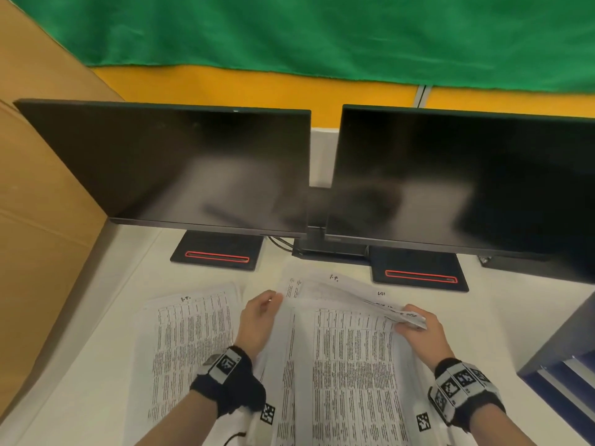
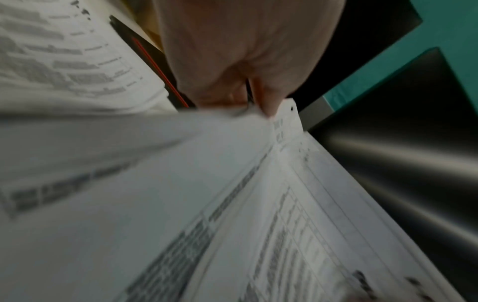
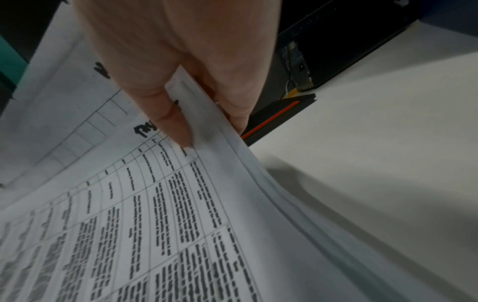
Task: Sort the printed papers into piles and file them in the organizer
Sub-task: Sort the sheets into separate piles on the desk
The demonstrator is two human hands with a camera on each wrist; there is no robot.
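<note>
Printed table sheets cover the white desk before me. A separate pile (image 1: 190, 342) lies at the left. A larger spread of sheets (image 1: 347, 365) lies in the middle. My left hand (image 1: 257, 317) pinches the top left corner of a lifted sheet (image 1: 338, 296), seen close in the left wrist view as a held corner (image 2: 282, 120). My right hand (image 1: 415, 326) grips the top right edge of the same lifted paper (image 3: 207, 126), thumb on top and fingers underneath. The blue organizer (image 1: 566, 358) stands at the right edge.
Two dark monitors (image 1: 180, 165) (image 1: 467, 181) stand behind the papers, their bases (image 1: 217, 254) (image 1: 418, 273) close to the sheets' far edges. A cardboard panel (image 1: 42, 188) walls the left side. Bare white desk (image 3: 375, 143) lies right of the papers.
</note>
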